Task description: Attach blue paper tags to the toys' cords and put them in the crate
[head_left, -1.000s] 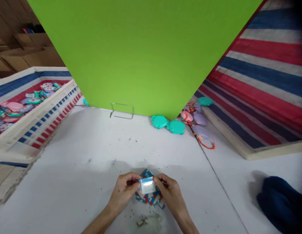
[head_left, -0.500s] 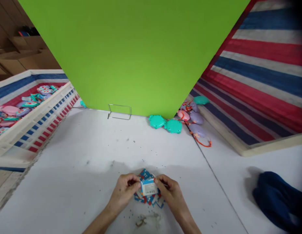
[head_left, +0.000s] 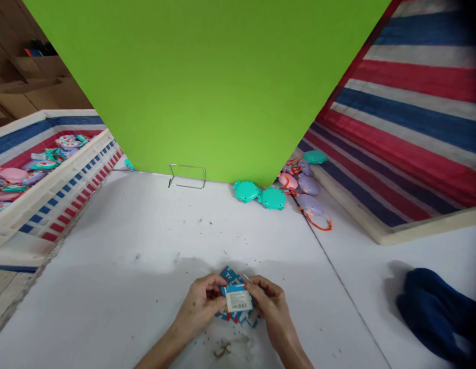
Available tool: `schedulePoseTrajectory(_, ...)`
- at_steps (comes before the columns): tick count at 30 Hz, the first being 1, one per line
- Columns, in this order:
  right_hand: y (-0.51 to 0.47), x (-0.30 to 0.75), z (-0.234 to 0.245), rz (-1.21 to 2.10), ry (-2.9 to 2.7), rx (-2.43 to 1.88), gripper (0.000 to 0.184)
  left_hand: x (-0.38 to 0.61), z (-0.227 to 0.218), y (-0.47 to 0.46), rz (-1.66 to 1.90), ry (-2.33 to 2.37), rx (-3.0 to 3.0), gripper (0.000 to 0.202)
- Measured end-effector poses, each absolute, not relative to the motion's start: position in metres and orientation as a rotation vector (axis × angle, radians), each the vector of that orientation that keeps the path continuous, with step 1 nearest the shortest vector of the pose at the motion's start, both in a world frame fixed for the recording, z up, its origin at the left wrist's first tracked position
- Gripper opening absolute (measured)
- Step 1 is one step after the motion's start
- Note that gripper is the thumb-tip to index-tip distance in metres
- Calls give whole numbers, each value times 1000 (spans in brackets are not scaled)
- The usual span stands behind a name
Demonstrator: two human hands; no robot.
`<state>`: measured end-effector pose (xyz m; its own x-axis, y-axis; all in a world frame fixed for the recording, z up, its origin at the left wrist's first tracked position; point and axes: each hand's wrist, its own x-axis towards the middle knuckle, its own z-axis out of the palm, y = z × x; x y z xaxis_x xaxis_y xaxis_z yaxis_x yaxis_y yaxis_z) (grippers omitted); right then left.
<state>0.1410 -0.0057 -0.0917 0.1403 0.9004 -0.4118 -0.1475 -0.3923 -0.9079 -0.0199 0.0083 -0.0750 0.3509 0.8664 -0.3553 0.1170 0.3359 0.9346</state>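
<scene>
Since the earlier frame your left hand (head_left: pixel 195 310) has spread its thumb and forefinger at the card's left edge; whether it grips, you can't tell. Your right hand (head_left: pixel 272 307) pinches the right edge of the barcoded card (head_left: pixel 239 301), held just above a pile of cards (head_left: pixel 229 275). Far left of your grip, a striped-lined crate (head_left: pixel 78 163) holds colourful pieces (head_left: pixel 15 176); beyond it rightward, a teal piece (head_left: pixel 316 157) lies at another lined crate's rim (head_left: pixel 434 227).
</scene>
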Motion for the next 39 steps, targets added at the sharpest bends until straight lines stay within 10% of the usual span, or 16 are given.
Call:
schedulePoseTrajectory(8, -5, 137, -86, 1432, -690, -1473, 30, -14, -62, 5, 551, 1302, 1690, 54)
schedulePoseTrajectory(39, -31, 132, -53, 793, -1444, -1661, 25, -14, -51, -5, 839, 1038, 959, 37)
